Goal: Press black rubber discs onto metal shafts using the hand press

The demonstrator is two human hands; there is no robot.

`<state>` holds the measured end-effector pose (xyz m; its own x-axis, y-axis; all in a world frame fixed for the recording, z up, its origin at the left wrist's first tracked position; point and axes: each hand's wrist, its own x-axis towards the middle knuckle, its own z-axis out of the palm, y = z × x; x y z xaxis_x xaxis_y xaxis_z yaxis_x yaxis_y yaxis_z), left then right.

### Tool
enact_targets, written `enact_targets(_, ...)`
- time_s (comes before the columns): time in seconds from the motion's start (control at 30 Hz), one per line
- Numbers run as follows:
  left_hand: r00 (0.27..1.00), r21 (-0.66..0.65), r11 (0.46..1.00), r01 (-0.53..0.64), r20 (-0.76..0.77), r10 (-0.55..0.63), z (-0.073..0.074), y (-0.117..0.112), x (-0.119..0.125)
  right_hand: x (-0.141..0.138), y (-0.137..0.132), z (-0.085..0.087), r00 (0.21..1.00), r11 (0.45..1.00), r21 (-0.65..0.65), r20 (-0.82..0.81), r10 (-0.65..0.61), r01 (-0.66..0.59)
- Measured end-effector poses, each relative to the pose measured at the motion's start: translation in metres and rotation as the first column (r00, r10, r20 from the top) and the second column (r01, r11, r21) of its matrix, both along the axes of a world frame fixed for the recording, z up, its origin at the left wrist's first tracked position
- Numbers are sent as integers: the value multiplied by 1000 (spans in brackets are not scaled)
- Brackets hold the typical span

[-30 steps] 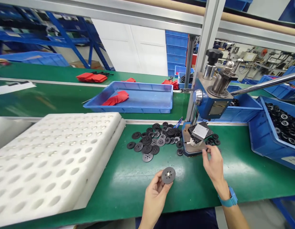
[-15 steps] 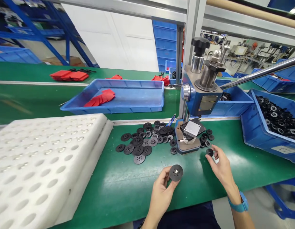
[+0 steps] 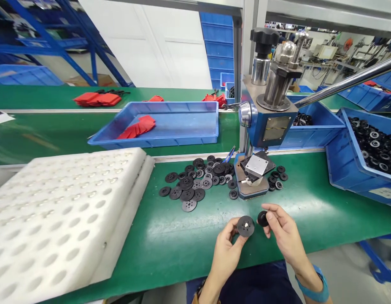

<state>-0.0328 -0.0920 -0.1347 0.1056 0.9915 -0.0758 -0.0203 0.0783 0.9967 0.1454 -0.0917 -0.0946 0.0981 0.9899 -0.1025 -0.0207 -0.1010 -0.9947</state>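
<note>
Between the thumb and fingers of my left hand (image 3: 226, 250) is a flat black disc (image 3: 246, 226) with small holes and a pale pin at its centre. My right hand (image 3: 284, 234) pinches a smaller black round part (image 3: 262, 218), close to the disc's right edge but apart from it. Both hands are above the front of the green table (image 3: 170, 249). Behind them stands a hand press (image 3: 271, 122) with a metal plate (image 3: 256, 165) on its base. To its left lies a pile of black discs (image 3: 187, 194); several small black wheels (image 3: 279, 185) sit on its right.
A white foam block (image 3: 65, 211) with rows of round holes takes up the left side. Behind the table's ledge is a blue tray (image 3: 170, 141) holding red pieces (image 3: 138, 128). A blue bin (image 3: 343, 164) of black parts stands at right. The press lever (image 3: 347, 86) reaches out rightward.
My right hand has brought the small black part leftward and nearer to me, beside the disc. My left hand, still gripping the disc, has shifted slightly right. The camera view has shifted a little.
</note>
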Motion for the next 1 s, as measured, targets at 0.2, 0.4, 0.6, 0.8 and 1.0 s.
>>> enact_targets(0.2,983,126,991,35,-184,-11,-18,-6,-2,-5,-2,-10,968,993,92,246,51,-76)
enact_targets(0.4,957,254,967,32,-285,43,-29,-13,-4,9,5,-43,846,983,125,531,45,-131)
enact_targets(0.6,976,134,991,-8,-215,37,-24,-15,-6,13,0,-48,735,975,155,678,11,-157)
enact_targets(0.8,983,99,995,7,-185,11,-25,-16,-7,13,-5,-47,641,965,137,767,39,-223)
enact_targets(1.0,973,90,995,40,-231,-18,-28,-19,-8,14,-3,-38,640,969,136,768,29,-208)
